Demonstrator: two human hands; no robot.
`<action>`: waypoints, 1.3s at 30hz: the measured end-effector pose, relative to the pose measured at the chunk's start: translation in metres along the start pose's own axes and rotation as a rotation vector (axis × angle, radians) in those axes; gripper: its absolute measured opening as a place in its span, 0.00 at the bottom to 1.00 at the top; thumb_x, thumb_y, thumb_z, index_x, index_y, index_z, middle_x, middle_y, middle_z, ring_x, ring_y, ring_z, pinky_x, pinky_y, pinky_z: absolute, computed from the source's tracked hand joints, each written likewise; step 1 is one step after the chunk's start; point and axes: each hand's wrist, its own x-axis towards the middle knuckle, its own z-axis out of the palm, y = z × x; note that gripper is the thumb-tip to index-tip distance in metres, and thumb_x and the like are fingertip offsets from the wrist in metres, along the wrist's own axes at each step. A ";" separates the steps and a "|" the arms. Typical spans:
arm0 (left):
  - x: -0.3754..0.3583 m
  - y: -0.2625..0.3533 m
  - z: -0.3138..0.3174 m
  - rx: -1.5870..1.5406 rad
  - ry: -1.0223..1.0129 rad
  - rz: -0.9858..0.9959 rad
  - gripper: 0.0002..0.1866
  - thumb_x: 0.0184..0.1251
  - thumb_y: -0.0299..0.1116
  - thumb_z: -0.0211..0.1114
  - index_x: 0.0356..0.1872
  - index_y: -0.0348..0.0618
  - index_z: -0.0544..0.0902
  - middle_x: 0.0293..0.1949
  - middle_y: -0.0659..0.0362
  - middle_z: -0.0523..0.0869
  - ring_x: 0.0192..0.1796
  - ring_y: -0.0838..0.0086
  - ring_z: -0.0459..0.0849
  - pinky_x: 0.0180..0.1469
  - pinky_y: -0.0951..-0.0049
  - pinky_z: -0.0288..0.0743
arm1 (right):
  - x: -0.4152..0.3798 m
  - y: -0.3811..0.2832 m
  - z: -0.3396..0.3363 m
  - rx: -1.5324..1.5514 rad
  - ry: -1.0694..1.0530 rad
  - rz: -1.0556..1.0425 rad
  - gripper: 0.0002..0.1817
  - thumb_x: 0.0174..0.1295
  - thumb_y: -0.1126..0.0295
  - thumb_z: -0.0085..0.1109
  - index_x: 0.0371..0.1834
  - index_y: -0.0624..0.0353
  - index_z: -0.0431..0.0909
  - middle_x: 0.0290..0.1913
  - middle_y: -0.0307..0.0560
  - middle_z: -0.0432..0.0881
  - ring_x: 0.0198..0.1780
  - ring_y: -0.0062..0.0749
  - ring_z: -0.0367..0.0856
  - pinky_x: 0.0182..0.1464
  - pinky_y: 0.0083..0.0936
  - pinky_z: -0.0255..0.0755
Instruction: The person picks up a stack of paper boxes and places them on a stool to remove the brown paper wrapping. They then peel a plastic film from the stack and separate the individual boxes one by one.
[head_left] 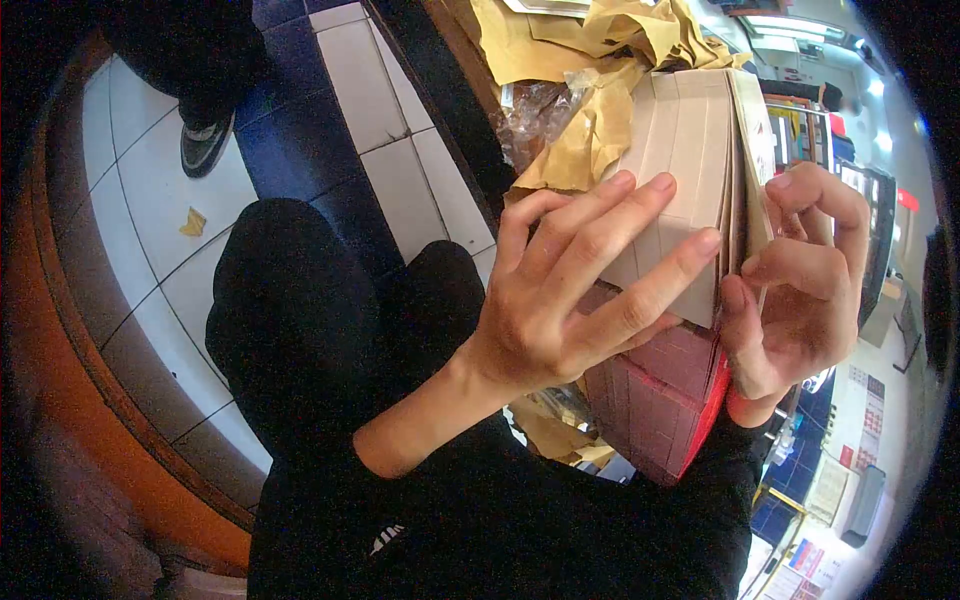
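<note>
A stack of flat cream cards (685,120) with crease lines lies in front of me, its edges facing right. Below it is a stack of red and pink cards (645,400) with similar creases. My left hand (590,275) rests on the cream stack with its fingers spread and the back of the hand showing. At the stack's right edge, my right hand (800,280) has curled fingers, and its thumb and forefinger pinch close together against the card edges. How many cards it holds is hidden.
Crumpled brown paper (590,130) and clear plastic wrap (535,120) lie beside the stack. On the tiled floor are a scrap of brown paper (193,222) and another person's shoe (207,148). An orange curved edge (110,425) runs along the left. Shelves stand far right.
</note>
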 end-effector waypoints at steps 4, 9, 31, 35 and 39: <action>0.000 0.001 0.000 -0.010 -0.009 -0.016 0.26 0.61 0.50 0.65 0.57 0.48 0.80 0.56 0.46 0.80 0.55 0.56 0.81 0.52 0.62 0.72 | 0.001 -0.003 0.001 -0.051 0.013 0.018 0.12 0.51 0.69 0.65 0.30 0.66 0.74 0.50 0.66 0.68 0.53 0.48 0.72 0.58 0.48 0.69; 0.000 0.001 -0.001 -0.018 -0.011 -0.015 0.25 0.61 0.50 0.65 0.56 0.48 0.80 0.56 0.46 0.80 0.55 0.56 0.81 0.52 0.62 0.72 | -0.001 0.003 -0.010 -0.084 -0.093 -0.059 0.14 0.52 0.66 0.65 0.31 0.65 0.74 0.51 0.67 0.68 0.52 0.49 0.73 0.56 0.47 0.70; -0.002 0.001 0.000 -0.012 -0.013 -0.034 0.26 0.59 0.49 0.67 0.55 0.47 0.82 0.57 0.46 0.80 0.56 0.56 0.81 0.53 0.62 0.72 | 0.002 0.001 -0.002 -0.046 -0.038 -0.046 0.12 0.51 0.71 0.66 0.30 0.67 0.73 0.51 0.68 0.68 0.49 0.49 0.75 0.54 0.43 0.72; -0.002 0.001 0.000 -0.023 -0.009 -0.034 0.26 0.58 0.49 0.68 0.55 0.47 0.82 0.57 0.46 0.80 0.56 0.56 0.81 0.53 0.62 0.72 | 0.000 0.001 0.005 -0.035 0.042 -0.048 0.11 0.53 0.70 0.65 0.31 0.66 0.75 0.52 0.68 0.68 0.47 0.48 0.76 0.50 0.41 0.74; -0.002 0.001 0.001 -0.020 -0.008 -0.031 0.26 0.58 0.48 0.68 0.55 0.47 0.82 0.57 0.45 0.80 0.56 0.55 0.80 0.53 0.61 0.72 | 0.003 0.001 -0.007 -0.100 -0.090 -0.103 0.11 0.55 0.69 0.64 0.31 0.65 0.75 0.53 0.68 0.69 0.47 0.48 0.76 0.49 0.42 0.74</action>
